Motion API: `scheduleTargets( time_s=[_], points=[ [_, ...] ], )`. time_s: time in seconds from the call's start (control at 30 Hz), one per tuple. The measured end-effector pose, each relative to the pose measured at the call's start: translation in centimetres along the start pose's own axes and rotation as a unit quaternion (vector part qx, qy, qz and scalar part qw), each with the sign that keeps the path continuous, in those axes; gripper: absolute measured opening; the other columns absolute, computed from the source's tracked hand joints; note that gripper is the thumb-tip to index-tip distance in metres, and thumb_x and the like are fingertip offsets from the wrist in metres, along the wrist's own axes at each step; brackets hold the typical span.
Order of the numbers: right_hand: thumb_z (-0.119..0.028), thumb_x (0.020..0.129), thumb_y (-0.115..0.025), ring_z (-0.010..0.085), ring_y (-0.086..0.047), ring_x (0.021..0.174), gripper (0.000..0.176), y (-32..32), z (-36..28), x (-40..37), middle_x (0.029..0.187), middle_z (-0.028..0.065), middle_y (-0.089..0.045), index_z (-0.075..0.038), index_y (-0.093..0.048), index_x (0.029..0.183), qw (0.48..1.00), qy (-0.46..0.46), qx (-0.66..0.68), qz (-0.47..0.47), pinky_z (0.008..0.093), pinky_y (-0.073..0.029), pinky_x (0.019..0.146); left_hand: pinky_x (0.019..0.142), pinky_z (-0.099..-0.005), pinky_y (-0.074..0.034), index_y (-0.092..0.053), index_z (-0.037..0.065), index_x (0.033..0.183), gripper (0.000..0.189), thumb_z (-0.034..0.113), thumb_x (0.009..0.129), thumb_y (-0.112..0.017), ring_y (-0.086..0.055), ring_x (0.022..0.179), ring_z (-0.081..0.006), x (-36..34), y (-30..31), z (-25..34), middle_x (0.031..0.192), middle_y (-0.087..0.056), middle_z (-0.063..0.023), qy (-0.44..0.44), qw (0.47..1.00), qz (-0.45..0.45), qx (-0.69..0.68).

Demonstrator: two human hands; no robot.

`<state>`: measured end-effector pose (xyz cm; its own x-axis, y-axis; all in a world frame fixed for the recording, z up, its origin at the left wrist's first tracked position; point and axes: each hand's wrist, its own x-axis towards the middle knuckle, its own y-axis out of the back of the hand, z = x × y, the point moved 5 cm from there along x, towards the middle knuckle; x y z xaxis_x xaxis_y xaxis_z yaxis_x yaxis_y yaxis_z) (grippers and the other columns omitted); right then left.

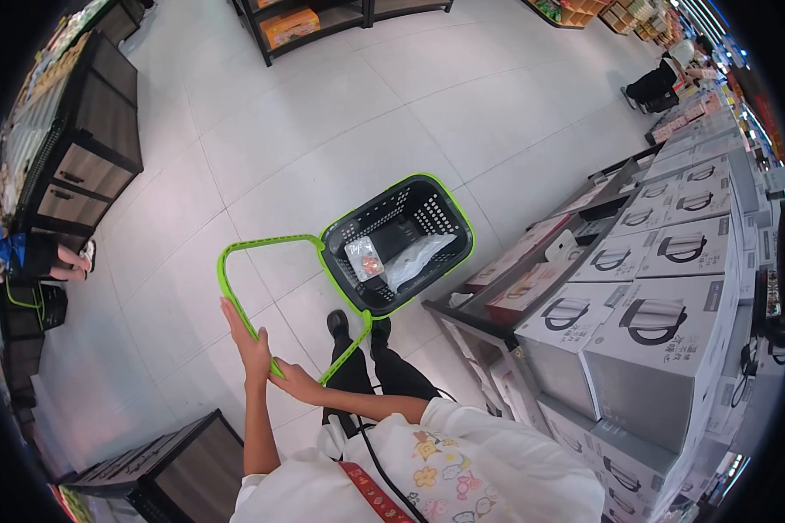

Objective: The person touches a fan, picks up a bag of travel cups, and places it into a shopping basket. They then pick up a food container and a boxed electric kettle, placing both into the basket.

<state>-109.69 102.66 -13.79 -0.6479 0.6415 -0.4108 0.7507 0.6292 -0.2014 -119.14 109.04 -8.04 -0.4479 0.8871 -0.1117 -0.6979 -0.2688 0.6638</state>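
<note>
Two Hands Meeting on a Basket's Green Handle

In the head view, a person in a white shirt (519, 462) is standing just behind a black basket (399, 232). The basket is lying ahead and to the right of both grips, its long axis running outward from them, the right hand (296, 383) sitting nearer. That hand is curling round the bright green handle (270, 241), showing no gap; the left hand (248, 346) is lying along the same bar, its fingers reaching out nearly straight, its thumb standing apart. The basket's underside is not showing, so whether it is resting on the floor cannot be told.

Smooth plastic is forming the handle's rounded loop, while rows of small holes are piercing the basket's rounded-corner walls. Inside the basket, a see-through pack (365, 259) is showing something orange-red, and a crumpled, whitish bag (417, 260) is lying beside it. Right of the basket, square-edged kettle boxes (657, 324) are standing stacked in glossy card. Beyond the basket, pale, flat tiles (305, 144) are stretching away; well to its left, another person (68, 264) is standing by a wood-grained cabinet (83, 187).
</note>
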Motion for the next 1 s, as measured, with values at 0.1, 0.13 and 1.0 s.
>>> scheduleTargets(
  time_s=[0.1,0.13,1.0],
  points=[
    [-0.027,0.086,-0.049,0.0221,-0.049,0.055,0.03,-0.7,1.2,0.4,0.064,0.0152,-0.05,-0.002,-0.044,0.101,1.0,0.0,-0.013,-0.009,0.0344,-0.04,0.056,0.106,-0.04,-0.006,-0.007,0.0,0.135,0.081,-0.007,0.065,-0.046,-0.002,0.131,-0.0326,-0.4,0.1,-1.5,0.142,-0.005,-0.0195,0.0,1.0,-0.003,0.011],
    [-0.028,0.085,-0.049,0.021,-0.049,0.056,0.032,0.0,1.0,0.9,0.064,0.0145,-0.051,-0.002,-0.044,0.103,0.999,-0.01,-0.023,-0.02,0.0337,-0.041,0.057,0.106,-0.0403,-0.005,-0.007,-0.001,0.135,0.08,-0.006,0.066,-0.046,-0.002,0.131,-0.0325,0.1,-0.5,-1.9,0.142,-0.005,-0.0194,-0.004,1.0,-0.002,0.013],
    [-0.036,0.08,-0.053,0.0366,-0.056,0.069,0.03,20.9,-4.8,-2.4,0.069,0.0179,-0.057,-0.008,-0.052,0.091,0.894,-0.139,-0.324,0.277,0.0454,-0.043,0.062,0.101,-0.0502,-0.009,-0.012,0.006,0.136,0.058,0.025,0.089,-0.04,-0.003,0.129,-0.0399,15.0,-13.7,7.2,0.14,-0.005,-0.023,-0.235,0.924,-0.295,0.061]
  ],
)
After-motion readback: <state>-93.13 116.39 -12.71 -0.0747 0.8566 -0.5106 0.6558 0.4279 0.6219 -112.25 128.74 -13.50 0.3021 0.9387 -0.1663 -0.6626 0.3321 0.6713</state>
